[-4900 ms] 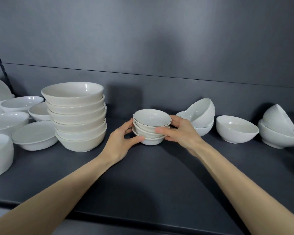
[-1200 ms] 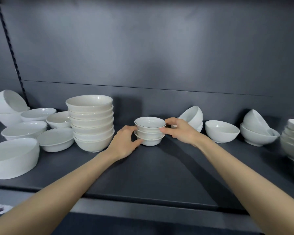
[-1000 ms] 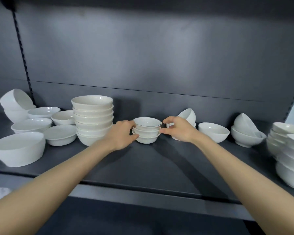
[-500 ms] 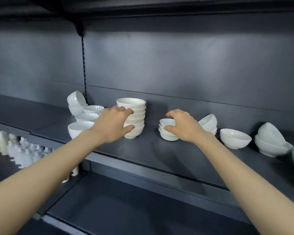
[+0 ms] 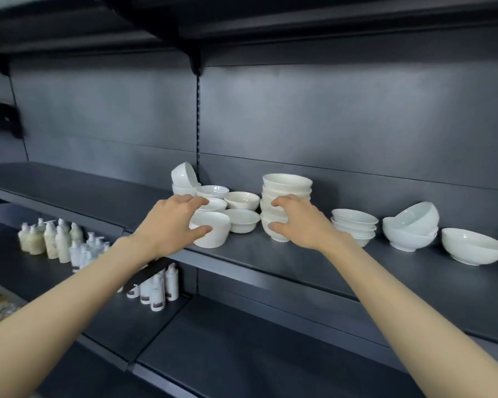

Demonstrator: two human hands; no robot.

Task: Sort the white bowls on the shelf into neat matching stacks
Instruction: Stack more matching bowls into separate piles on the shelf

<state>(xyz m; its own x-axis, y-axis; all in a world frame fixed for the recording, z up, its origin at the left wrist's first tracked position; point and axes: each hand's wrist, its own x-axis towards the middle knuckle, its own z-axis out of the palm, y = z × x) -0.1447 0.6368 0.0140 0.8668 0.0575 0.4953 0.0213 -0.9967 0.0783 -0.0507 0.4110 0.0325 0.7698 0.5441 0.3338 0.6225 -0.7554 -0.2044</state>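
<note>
**Both hands are working at the bowls on the dark shelf**

The right hand [image 5: 299, 225] is gripping the tall stack [image 5: 288, 185] of white bowls in the middle of the frame. Its thumb is pressing on the lowest bowl and its fingers are curling on the bowls higher up, from the right side of the stack.

The left hand [image 5: 170, 225] is cupping a deep bowl [image 5: 213, 234], which is standing at the front edge of the shelf [image 5: 299, 265], left of the stack. The thumb is lying on the bowl's wall and the fingers are reaching over its far rim.

Behind this bowl several loose bowls [image 5: 242, 199] are sitting close together. To the right of the right hand a low stack [image 5: 355, 221] of shallow bowls is standing. Further right a tilted bowl [image 5: 417, 215] is leaning inside another one, and a single bowl [image 5: 475, 245] is resting near the right edge.

In the lower left, white bottles [image 5: 55, 242] are standing on a lower shelf [image 5: 0, 254].
</note>
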